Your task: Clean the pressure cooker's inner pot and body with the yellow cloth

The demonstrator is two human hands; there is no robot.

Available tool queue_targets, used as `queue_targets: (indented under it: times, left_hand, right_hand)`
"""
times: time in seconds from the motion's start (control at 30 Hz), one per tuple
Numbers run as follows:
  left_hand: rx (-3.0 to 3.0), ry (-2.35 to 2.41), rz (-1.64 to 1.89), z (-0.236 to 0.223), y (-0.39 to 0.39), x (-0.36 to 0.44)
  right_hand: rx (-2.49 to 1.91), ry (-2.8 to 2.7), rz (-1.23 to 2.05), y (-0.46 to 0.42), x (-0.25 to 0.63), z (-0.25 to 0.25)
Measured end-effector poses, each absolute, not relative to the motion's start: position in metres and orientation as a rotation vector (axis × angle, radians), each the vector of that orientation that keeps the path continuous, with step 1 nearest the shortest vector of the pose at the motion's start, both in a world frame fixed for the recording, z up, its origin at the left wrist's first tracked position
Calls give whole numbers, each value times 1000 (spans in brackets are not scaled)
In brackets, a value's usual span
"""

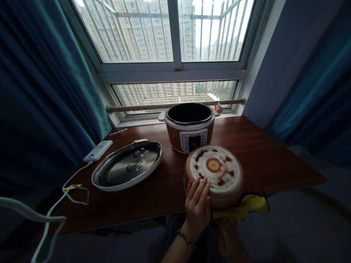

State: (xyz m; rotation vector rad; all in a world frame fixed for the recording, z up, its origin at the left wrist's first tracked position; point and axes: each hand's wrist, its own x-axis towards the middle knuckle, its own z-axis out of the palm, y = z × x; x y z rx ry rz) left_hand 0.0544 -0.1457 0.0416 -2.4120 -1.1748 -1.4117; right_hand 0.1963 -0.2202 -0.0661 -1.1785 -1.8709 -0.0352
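Wooden table [260, 153], barred window [177, 40] well beyond the fingers; left fingers [196, 190], straight and unclenched, lie against the round tan piece [215, 168]; whether right fingers [229, 225] (deep in shadow) grip, I can't tell.

Lettering [195, 135] on the cooker panel [194, 141] is unreadably small.

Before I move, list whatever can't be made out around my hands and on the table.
- Right hand, head view: fingertips lost behind the yellow cloth and in shadow.
- Round tan object, head view: underside faces away.
- Cooker, head view: inside floor hidden by darkness and the near wall.
- Control panel, head view: small lettering unreadable.
- White cable, head view: cut off by the picture edge.
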Motion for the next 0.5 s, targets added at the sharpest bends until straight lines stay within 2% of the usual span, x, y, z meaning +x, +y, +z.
queue_targets:
  times: [0.3,0.5]
  left_hand:
    - [-2418,-1184,-1409,39,-146,55]
    - [-2433,-1230,-1398,40,-147,57]
  right_hand:
    - [-1190,-1834,155,-223,202,-74]
    - [-1328,-1356,231,-220,204,-69]
